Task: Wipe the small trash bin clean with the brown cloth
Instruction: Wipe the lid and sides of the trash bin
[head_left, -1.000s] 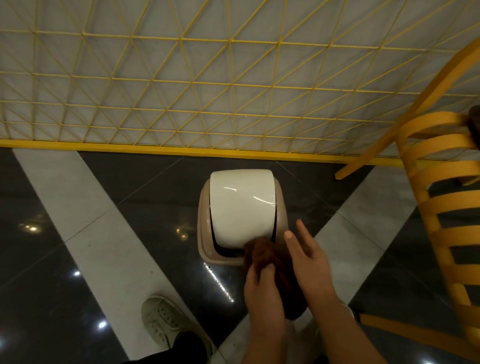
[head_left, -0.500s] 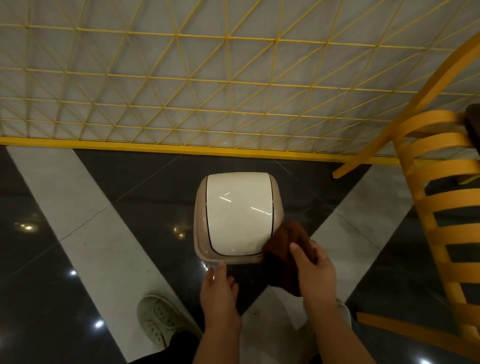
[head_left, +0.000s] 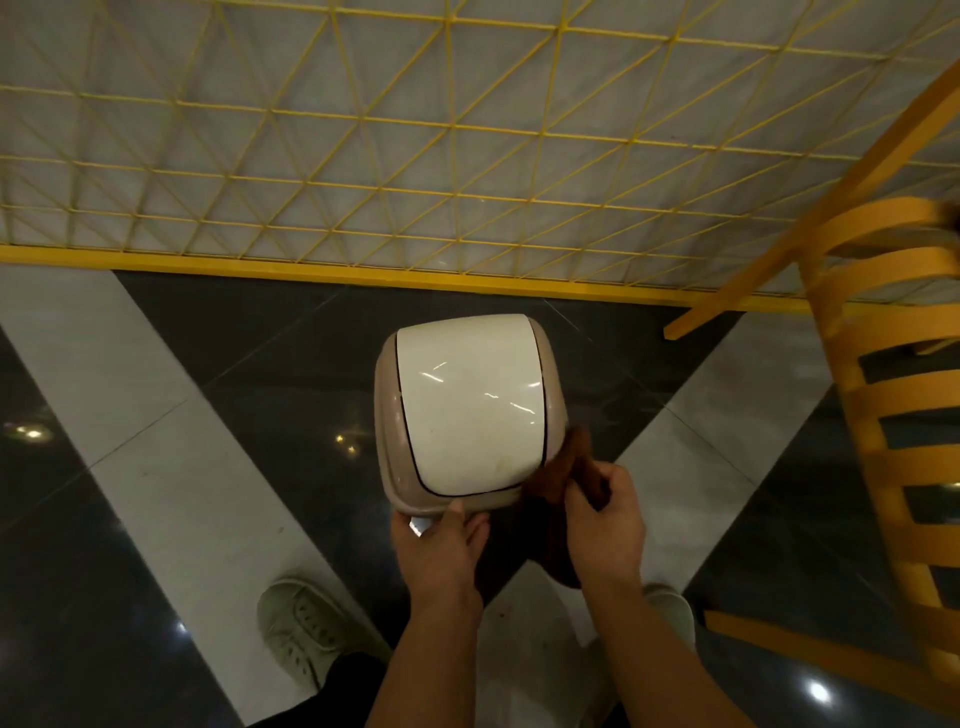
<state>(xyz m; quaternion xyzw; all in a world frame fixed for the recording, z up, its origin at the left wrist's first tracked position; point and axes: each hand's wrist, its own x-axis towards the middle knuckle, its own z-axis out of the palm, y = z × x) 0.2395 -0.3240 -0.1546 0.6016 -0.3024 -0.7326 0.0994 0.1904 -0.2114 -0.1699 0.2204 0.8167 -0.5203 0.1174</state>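
Left hand (head_left: 439, 553) steadied the bin (head_left: 467, 410) at its near rim, fingers curled underneath; right hand (head_left: 605, 519), pinching the cloth (head_left: 563, 470), sat right against the bin's right side.

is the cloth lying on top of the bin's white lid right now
No, the cloth is bunched in the right hand against the bin's right side, off the lid.

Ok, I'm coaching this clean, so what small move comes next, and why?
Probably drag the brown cloth along the small trash bin's right side: the right hand holds it bunched at that edge, and the left hand steadies the near rim.
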